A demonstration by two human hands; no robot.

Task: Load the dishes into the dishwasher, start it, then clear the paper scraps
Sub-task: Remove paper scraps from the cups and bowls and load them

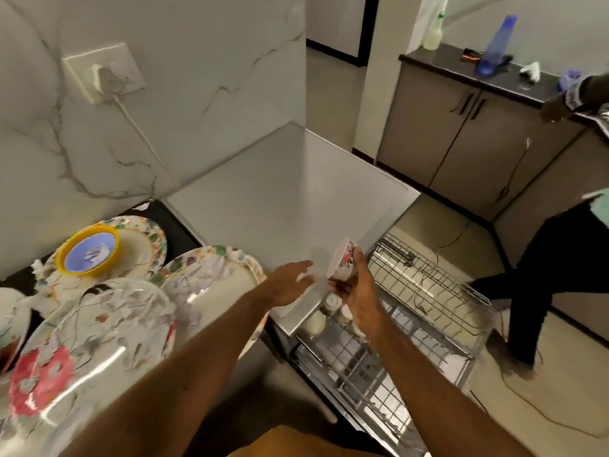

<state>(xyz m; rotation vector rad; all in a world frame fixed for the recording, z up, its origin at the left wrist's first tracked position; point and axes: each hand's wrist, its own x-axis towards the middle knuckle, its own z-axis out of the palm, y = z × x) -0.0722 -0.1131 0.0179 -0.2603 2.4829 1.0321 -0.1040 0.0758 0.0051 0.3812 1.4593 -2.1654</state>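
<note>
My right hand [357, 291] grips a small white cup with a pink flower print [342, 262], held tilted above the pulled-out upper dishwasher rack [428, 291]. My left hand [290, 285] hovers open just left of the cup, over the dishwasher's steel top [280, 199]. Several white cups [316, 319] sit in the rack's near left corner. On the dark counter to the left lie floral plates [211, 278] strewn with paper scraps [201, 275], a yellow bowl [89, 253] holding scraps, and a glass plate [99, 331].
A second person [560, 258] in dark trousers stands right of the rack, a hand on the far counter. That counter [461, 57] carries a blue bottle [496, 44] and a spray bottle [435, 28]. A cable runs from the wall socket [102, 74]. Cords trail on the floor.
</note>
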